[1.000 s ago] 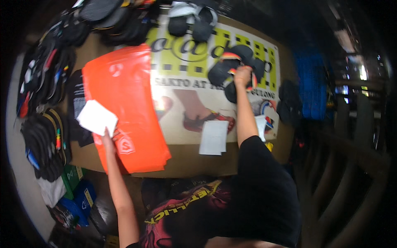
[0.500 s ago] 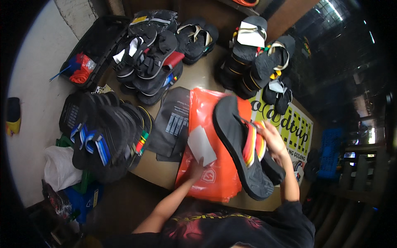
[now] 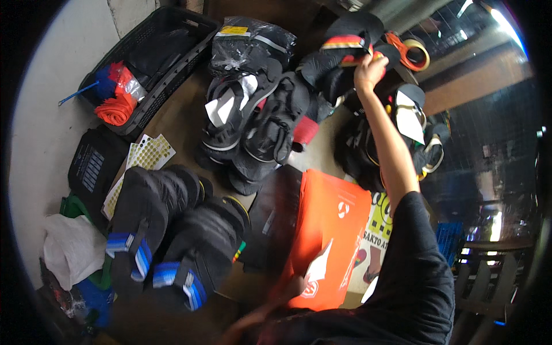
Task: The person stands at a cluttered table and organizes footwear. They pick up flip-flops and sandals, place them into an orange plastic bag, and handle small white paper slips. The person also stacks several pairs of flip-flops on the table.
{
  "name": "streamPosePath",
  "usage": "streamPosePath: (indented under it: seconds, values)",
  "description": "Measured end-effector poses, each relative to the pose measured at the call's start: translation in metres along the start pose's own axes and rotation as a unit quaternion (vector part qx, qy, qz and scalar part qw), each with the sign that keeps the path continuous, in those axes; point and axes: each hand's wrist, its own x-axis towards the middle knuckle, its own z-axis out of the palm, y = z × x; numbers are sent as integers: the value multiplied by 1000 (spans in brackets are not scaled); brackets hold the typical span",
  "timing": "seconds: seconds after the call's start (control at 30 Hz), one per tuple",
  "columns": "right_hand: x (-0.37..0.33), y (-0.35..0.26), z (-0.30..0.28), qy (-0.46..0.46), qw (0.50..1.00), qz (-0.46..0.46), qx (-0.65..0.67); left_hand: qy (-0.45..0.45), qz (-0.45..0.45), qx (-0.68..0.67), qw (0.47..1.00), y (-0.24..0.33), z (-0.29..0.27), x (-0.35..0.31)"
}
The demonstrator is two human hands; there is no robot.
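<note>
My right arm stretches to the far side of the table. The right hand [image 3: 370, 75] is closed on a pair of black flip-flops [image 3: 359, 26] with red, yellow and white striped straps, above or on other dark sandals; contact is hard to make out. Low in the view, my left hand [image 3: 294, 286] is smeared by motion but pinches white paper slips [image 3: 319, 263]. Those slips are over a stack of orange plastic bags [image 3: 330, 215]. Dark grey bags [image 3: 273, 213] lie at the left of the stack.
Blue-strapped black sandals [image 3: 190, 253] are piled at near left. Strapped sandals [image 3: 273, 126] fill the middle, and another pile [image 3: 368, 144] stands right. A black crate [image 3: 167, 80] sits far left, sticker sheets [image 3: 144, 158] below it. Tape rolls [image 3: 417, 54] lie far right.
The right hand has carried the striped flip-flops from above the orange bags to the far side. My left hand keeps the paper slips low over the bags. The view has shifted.
</note>
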Motion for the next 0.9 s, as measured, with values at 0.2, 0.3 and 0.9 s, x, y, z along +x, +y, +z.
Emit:
streamPosePath:
  seconds: [0.2, 0.3, 0.9]
  values:
    - [-14, 15, 37, 77, 997, -4, 8, -59, -51, -24, 997, 18, -20, -7]
    - [-18, 11, 31, 126, 991, 26, 40, -72, -63, -36, 995, 24, -27, -8]
    - [-95, 44, 97, -111, 961, 170, -190, -103, -103, -44, 988, 34, -35, -2]
